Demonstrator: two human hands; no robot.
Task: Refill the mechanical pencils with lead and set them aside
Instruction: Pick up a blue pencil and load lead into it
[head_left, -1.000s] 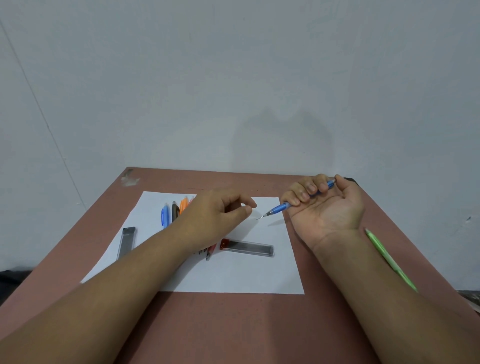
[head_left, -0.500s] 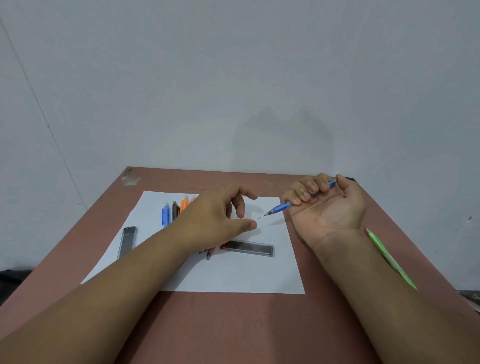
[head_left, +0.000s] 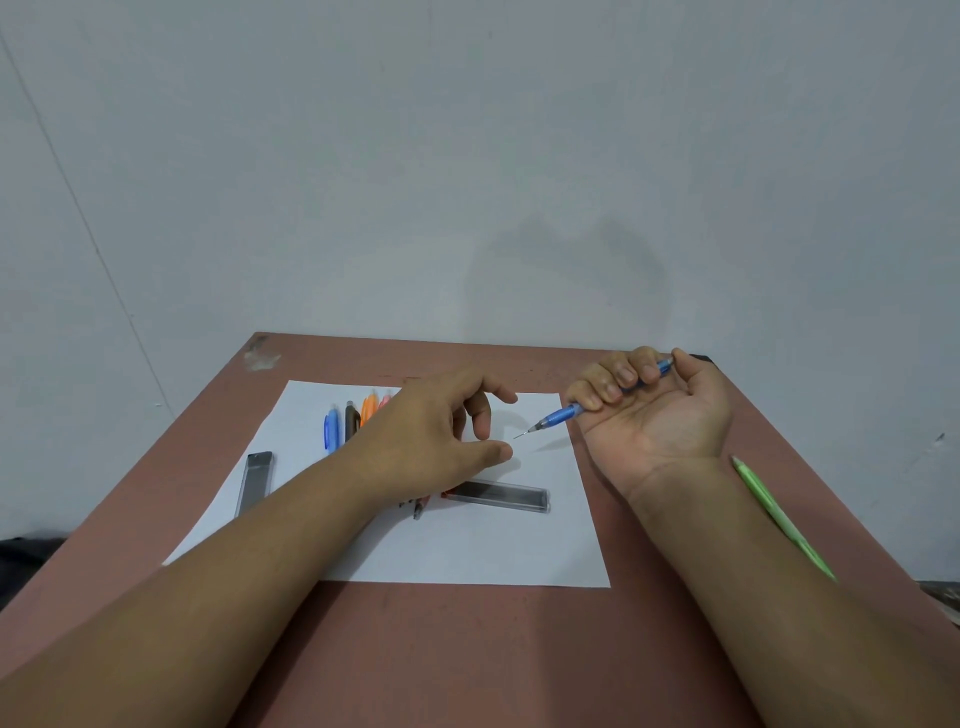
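Note:
My right hand (head_left: 654, 410), palm up, grips a blue mechanical pencil (head_left: 561, 415) whose tip points left with a thin lead sticking out. My left hand (head_left: 436, 431) hovers over the white paper (head_left: 467, 551) just left of that tip, thumb and forefinger spread apart and holding nothing. Several more pencils (head_left: 353, 415), blue, black, orange and pink, lie on the paper behind my left hand, partly hidden by it. A dark lead case (head_left: 501, 496) lies below my left hand; a second lead case (head_left: 254, 480) sits at the paper's left edge.
A green mechanical pencil (head_left: 779, 519) lies on the reddish-brown table (head_left: 467, 654) to the right of my right forearm. A plain grey wall rises directly behind the table's far edge. Something dark sits off the table at the lower left.
My left thumb and forefinger, pinched together a second ago, have spread apart. The right hand and the blue pencil have hardly moved.

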